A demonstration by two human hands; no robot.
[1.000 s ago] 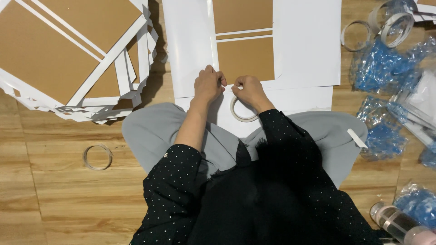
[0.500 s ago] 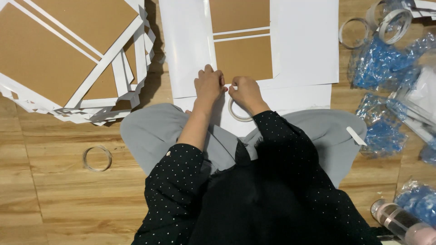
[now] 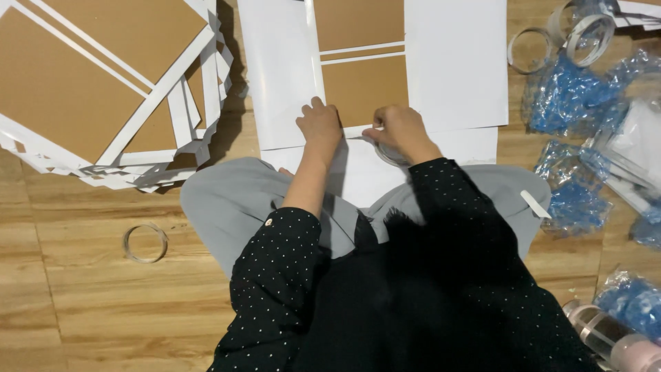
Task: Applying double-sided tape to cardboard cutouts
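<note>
My left hand (image 3: pixel 319 125) presses flat on the near edge of a brown card panel (image 3: pixel 363 86) framed by white sheets (image 3: pixel 454 62) on the floor in front of my knees. My right hand (image 3: pixel 401 131) is beside it, fingers pinched on a strip of clear tape, with a tape roll (image 3: pixel 387 152) hanging just under the hand. Both hands meet at the lower edge of the brown panel. The tape strip itself is barely visible.
A stack of brown cards with white borders (image 3: pixel 103 83) lies at the left. An empty tape ring (image 3: pixel 145 242) is on the wooden floor at lower left. More tape rings (image 3: pixel 530 49) and blue plastic bags (image 3: pixel 571 103) fill the right side.
Both hands have shifted slightly up and to the right along the panel's lower edge. The left hand now lies flatter on the card.
</note>
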